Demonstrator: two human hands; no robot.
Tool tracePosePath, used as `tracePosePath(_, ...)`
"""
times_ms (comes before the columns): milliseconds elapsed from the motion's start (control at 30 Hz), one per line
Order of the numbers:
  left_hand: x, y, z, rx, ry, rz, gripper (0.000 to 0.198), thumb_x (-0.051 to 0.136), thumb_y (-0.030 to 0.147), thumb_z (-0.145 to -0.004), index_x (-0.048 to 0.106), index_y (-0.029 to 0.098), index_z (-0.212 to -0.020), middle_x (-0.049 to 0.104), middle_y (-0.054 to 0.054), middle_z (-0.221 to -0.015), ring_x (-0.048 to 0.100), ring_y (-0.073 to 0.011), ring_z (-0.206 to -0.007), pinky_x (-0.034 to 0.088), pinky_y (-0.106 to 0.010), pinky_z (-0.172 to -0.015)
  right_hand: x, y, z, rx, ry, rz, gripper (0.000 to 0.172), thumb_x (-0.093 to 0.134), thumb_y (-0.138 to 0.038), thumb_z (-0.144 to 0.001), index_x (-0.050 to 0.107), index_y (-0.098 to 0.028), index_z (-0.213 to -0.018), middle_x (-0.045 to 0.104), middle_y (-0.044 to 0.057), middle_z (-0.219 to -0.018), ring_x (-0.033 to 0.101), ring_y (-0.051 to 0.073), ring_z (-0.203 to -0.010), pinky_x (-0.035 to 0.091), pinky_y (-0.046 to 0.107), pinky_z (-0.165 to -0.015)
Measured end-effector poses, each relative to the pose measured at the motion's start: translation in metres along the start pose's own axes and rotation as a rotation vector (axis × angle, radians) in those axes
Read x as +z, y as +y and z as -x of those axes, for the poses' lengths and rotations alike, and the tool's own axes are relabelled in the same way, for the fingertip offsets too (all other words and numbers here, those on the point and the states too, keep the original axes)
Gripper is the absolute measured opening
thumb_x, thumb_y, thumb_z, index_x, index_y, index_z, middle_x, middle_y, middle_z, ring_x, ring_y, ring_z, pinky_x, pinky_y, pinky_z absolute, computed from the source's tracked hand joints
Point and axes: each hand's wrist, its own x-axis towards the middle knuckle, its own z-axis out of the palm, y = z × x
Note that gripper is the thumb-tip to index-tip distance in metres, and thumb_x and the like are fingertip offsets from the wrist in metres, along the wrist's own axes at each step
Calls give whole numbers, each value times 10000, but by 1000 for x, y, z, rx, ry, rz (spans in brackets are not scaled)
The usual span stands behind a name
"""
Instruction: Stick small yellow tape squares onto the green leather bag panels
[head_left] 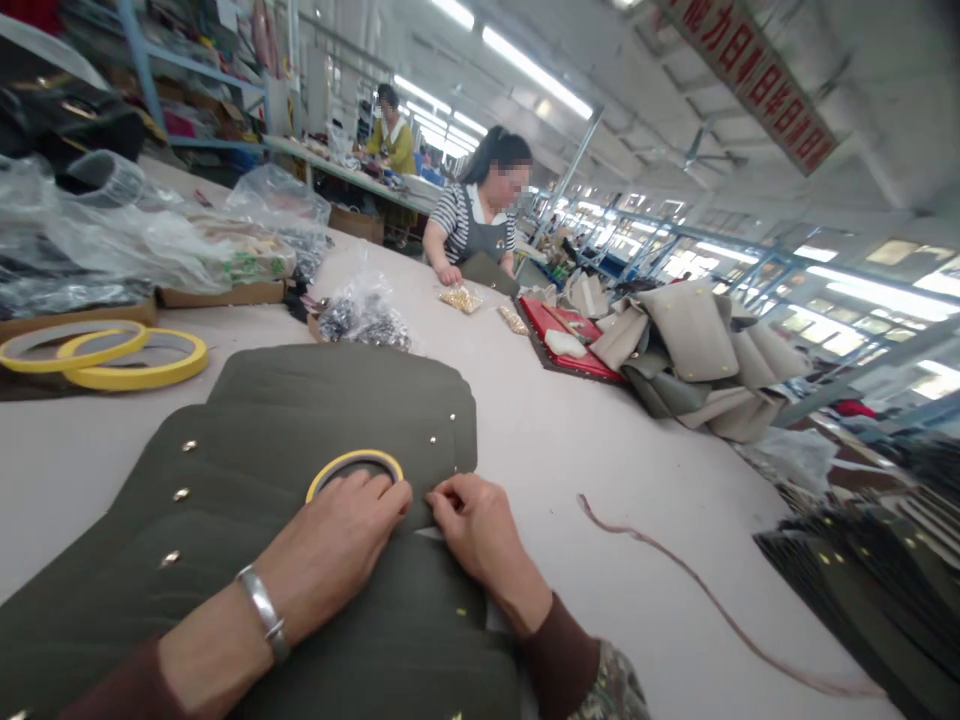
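Note:
Dark green leather-like panels [300,405] lie overlapped on the pale table, with small gold studs along their edges. My left hand [341,540], a silver bangle at its wrist, is closed round a roll of yellow tape [356,457] above the panels. Close by on the right, my right hand [480,520] is closed in a pinch at the right edge of a panel, thumb against fingertips. Whatever lies between those fingertips is too small to make out.
Two more yellow tape rolls [139,372] lie at the left, near plastic bags [187,245]. A thin brown strip [697,585] crosses the table at right, beside stacked dark panels [862,590]. Beige pieces [686,330] are heaped beyond. A co-worker [480,215] stands across the table.

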Motion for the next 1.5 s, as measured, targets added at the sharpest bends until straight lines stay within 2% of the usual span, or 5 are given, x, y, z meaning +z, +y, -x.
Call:
tracePosePath(300, 6, -22, 6, 68, 223, 181, 280, 376, 247, -941, 654, 278, -943, 752, -8, -937, 719, -166, -798, 568, -222, -689, -9, -4, 6, 106, -184, -120, 85, 685, -166, -698, 755, -212, -681, 680, -12, -552, 608, 139, -506, 365, 198, -448)
tracePosePath(467, 1, -17, 8, 143, 318, 180, 338, 408, 327, -969, 569, 269, -1261, 740, -21, -1135, 726, -161, -940, 578, -225, -835, -11, -3, 5, -50, 3, -469, 145, 623, -195, -811, 748, -177, -881, 726, 20, -754, 643, 135, -638, 503, 230, -616)
tracePosePath(667, 3, -11, 11, 96, 274, 174, 371, 409, 331, -974, 482, 219, -1320, 741, -47, -1126, 736, -171, -892, 591, -239, -765, -11, -11, 4, -377, 85, -471, 170, 614, -155, -841, 702, -177, -985, 711, 61, -870, 645, 147, -753, 532, 269, -719)
tracePosePath(1067, 0, -3, 8, 60, 174, 168, 188, 402, 268, -982, 552, 205, -1074, 728, -36, -983, 699, -170, -802, 518, -259, -672, -3, -10, 8, -515, 239, -201, 165, 509, -121, -841, 659, -164, -787, 648, 30, -679, 586, 129, -605, 471, 234, -597)
tracePosePath(1500, 0, 10, 6, 179, 387, -17, 238, 361, 212, -985, 581, 191, -897, 656, -23, -816, 620, -163, -692, 433, -277, -604, -3, -11, -6, 459, -22, -870, 99, 667, -239, -684, 636, -145, -676, 572, -51, -468, 525, 80, -381, 435, 174, -394)
